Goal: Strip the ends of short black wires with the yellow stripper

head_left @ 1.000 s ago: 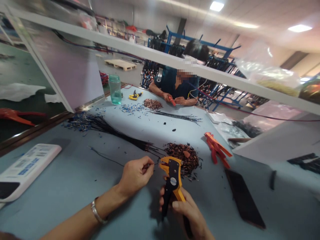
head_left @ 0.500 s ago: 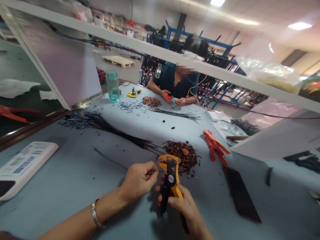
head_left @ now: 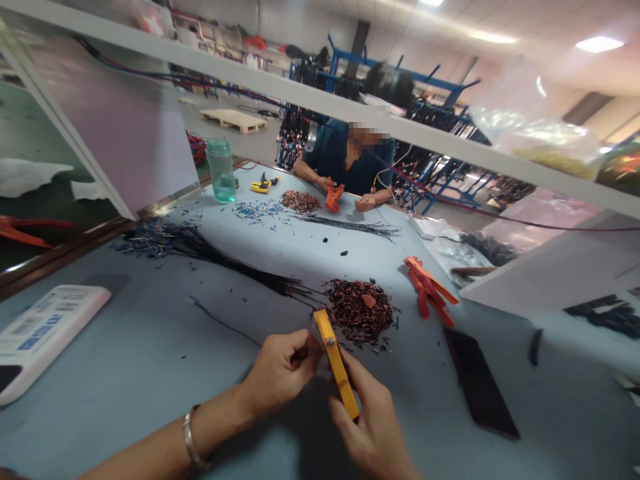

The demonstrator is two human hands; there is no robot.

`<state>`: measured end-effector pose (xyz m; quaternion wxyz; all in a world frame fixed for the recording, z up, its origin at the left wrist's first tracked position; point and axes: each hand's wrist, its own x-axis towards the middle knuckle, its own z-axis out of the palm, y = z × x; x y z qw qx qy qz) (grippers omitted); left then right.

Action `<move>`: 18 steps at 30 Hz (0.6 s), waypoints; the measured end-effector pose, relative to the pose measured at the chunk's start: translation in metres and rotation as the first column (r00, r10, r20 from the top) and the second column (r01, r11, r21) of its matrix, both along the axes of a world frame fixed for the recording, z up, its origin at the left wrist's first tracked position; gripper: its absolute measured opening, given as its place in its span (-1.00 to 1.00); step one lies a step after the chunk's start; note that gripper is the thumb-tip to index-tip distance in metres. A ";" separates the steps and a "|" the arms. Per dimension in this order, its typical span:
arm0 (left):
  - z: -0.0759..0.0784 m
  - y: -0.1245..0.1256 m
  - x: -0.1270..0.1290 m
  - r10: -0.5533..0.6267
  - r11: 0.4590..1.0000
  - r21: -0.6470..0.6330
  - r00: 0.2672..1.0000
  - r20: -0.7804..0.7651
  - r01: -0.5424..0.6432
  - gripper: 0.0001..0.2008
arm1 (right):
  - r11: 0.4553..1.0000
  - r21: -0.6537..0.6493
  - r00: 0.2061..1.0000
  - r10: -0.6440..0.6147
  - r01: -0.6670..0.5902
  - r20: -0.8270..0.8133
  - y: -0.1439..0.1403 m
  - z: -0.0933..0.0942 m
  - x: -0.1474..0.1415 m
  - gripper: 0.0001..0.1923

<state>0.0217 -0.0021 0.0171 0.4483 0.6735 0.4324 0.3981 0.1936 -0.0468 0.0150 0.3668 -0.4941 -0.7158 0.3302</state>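
My left hand point(head_left: 285, 363) is closed in a pinch on a thin black wire point(head_left: 225, 323), whose blue-tipped end trails out to the left over the table. In my right hand point(head_left: 367, 410) is a yellow and black wire stripper point(head_left: 336, 363), seen edge-on. Its head is right beside my left fingertips; the wire's end there is hidden. Just beyond the tool lies a heap of short black and copper-coloured scraps point(head_left: 357, 313). A bundle of long black wires point(head_left: 240, 267) with blue ends stretches from the left toward that heap.
Red-orange pliers point(head_left: 430, 290) and a dark phone point(head_left: 480, 383) lie on the right. A white box-like device point(head_left: 50, 337) sits at left. Across the table, a person point(head_left: 345, 157) holds an orange tool point(head_left: 333, 198) near a green bottle point(head_left: 221, 170). A white bar point(head_left: 280, 87) crosses above.
My right hand has turned the wire stripper from showing its flat side to edge-on, still close to my left hand. The other person's orange tool has shifted and turned slightly.
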 end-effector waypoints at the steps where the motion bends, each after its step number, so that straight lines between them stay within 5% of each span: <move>1: 0.001 0.000 0.001 -0.023 1.000 -0.013 0.998 0.053 0.023 -0.78 | 0.998 0.067 0.999 -0.006 0.004 0.033 0.000 -0.002 0.000 -0.39; 6: 0.000 0.001 0.001 -0.064 0.994 -0.073 0.974 0.217 0.081 -0.81 | 0.983 0.185 0.990 -0.035 0.008 0.139 -0.001 -0.012 -0.001 -0.30; 18: -0.007 0.002 0.003 -0.049 0.989 -0.123 0.963 0.264 0.084 -0.85 | 0.973 0.230 0.976 -0.077 0.029 0.205 0.003 -0.017 0.000 -0.35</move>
